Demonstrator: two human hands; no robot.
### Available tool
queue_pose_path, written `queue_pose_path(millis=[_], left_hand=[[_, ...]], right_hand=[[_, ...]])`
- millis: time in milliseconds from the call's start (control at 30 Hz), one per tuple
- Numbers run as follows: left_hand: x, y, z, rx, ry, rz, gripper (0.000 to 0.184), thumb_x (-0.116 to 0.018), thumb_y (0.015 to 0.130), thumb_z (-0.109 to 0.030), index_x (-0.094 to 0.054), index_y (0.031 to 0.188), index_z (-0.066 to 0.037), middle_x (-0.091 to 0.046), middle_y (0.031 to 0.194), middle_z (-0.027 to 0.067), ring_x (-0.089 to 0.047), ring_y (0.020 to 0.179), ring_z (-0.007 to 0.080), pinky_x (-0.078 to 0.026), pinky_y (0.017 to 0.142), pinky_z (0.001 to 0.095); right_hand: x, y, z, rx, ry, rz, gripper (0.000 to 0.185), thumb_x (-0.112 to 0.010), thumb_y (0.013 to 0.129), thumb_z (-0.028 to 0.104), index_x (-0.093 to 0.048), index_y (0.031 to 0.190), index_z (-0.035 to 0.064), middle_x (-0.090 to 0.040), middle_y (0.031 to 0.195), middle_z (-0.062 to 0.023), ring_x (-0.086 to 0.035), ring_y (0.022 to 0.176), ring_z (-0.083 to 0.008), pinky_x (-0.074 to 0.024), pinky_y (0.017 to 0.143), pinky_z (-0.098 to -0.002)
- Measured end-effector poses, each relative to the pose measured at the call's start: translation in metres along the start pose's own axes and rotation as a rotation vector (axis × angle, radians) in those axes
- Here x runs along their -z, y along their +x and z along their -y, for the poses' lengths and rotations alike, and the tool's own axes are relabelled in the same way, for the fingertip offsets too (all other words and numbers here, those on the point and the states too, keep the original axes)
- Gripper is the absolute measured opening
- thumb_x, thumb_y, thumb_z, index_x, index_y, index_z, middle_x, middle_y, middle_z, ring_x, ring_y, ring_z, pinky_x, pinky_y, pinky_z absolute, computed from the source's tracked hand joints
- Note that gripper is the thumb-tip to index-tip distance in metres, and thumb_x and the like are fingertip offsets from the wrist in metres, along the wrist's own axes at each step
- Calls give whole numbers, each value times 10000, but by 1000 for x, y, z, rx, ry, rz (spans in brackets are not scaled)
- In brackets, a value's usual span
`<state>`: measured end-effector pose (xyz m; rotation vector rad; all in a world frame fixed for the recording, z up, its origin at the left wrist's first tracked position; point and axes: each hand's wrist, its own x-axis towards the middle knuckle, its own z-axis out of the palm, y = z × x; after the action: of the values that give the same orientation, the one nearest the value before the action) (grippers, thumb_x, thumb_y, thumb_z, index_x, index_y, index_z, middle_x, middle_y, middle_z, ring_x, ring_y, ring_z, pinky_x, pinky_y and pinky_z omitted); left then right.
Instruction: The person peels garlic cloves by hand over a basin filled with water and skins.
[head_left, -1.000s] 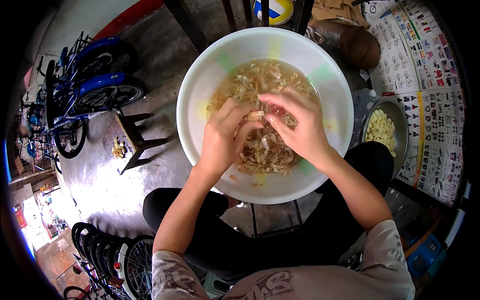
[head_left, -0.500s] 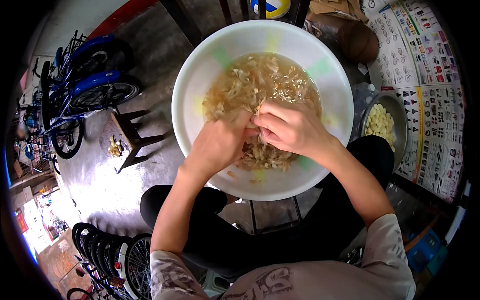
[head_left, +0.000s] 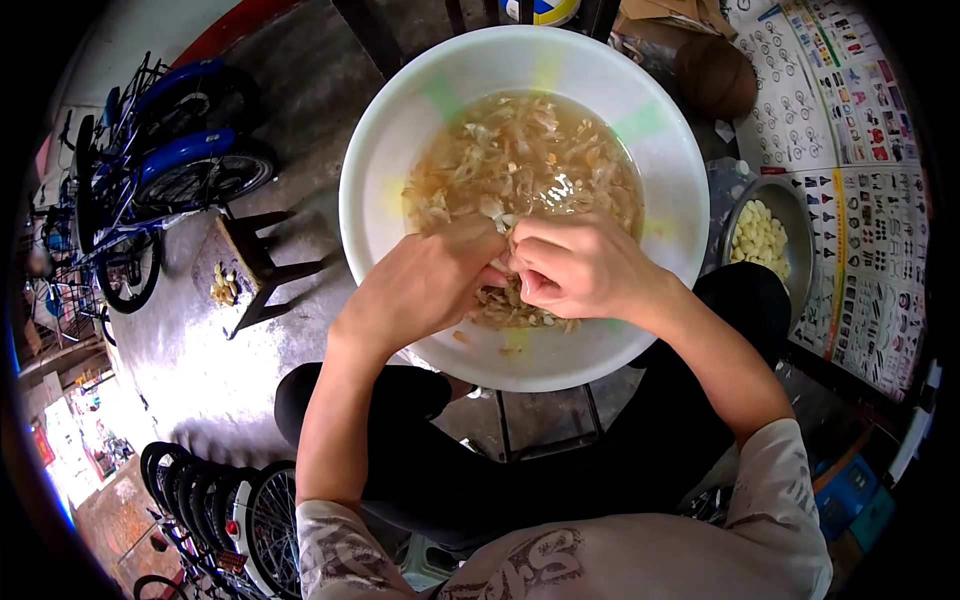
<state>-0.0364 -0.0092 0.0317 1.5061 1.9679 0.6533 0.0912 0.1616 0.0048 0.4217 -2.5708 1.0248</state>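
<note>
A big white plastic basin [head_left: 385,150] stands in front of me, holding brownish water with many loose garlic skins [head_left: 465,165] afloat. Over its near half, my left hand [head_left: 432,278] and my right hand [head_left: 585,265] meet with bent, pinching fingers. A small pale garlic clove [head_left: 503,260] shows partly between the fingertips of both hands; the fingers cover most of it. To the right, a metal bowl [head_left: 798,235] contains peeled garlic cloves [head_left: 760,240].
A small wooden stool [head_left: 237,255] with a few yellowish pieces on it stands at left. Blue bicycles [head_left: 185,155] and a row of tires [head_left: 185,485] are beyond. A printed sheet [head_left: 860,260] covers the surface at right. A brown ball [head_left: 715,80] lies behind the basin.
The view has shifted slightly, so the basin appears a little higher. Both hands stay together over the basin, their fingers slightly rearranged, with the wrists a bit farther apart.
</note>
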Motion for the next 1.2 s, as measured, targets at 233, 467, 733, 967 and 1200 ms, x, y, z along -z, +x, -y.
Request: queue_pose_path(millis=[233,467,733,967,1200], left_hand=[[-4,0,3,-35,-326,-67,211,-631,840,33,-597,1048,22,-630,863,174,-635,793,326,-505,705,386],[-23,5,1,65,-447,-154,255,-582,902,57,-608,1156,55,-685,947,160,-624,825,185,-500,766,301],[-36,8,-7,247,-584,-281,217,-522,959,34,-540,1175,37,-691,932,123,-592,801,145,-481,761,275],[-42,4,1,231,-782,-297,156,-512,1012,-73,-523,1147,5,-583,786,32,-502,762,79,-416,679,227],[-12,-9,8,443,-1109,10,160,-547,1013,-159,-566,1117,-38,-615,965,16,-516,804,72,-399,695,216]], right_hand=[[1,0,-5,-229,488,-130,115,-685,778,-46,-653,878,-1,-682,813,-50,-671,658,-128,-560,587,-246],[15,0,-7,-268,87,71,187,-703,866,155,-609,940,11,-650,820,-93,-656,699,-268,-533,611,-362],[6,-2,-16,-292,-57,188,199,-588,939,167,-564,925,-31,-644,846,-187,-652,748,-356,-519,641,-447],[7,-2,-11,-394,116,177,81,-564,917,65,-556,939,-13,-614,774,-200,-623,697,-366,-461,587,-449],[2,-2,-8,-313,364,226,202,-568,939,118,-547,777,-1,-551,569,-164,-531,507,-351,-400,510,-445]])
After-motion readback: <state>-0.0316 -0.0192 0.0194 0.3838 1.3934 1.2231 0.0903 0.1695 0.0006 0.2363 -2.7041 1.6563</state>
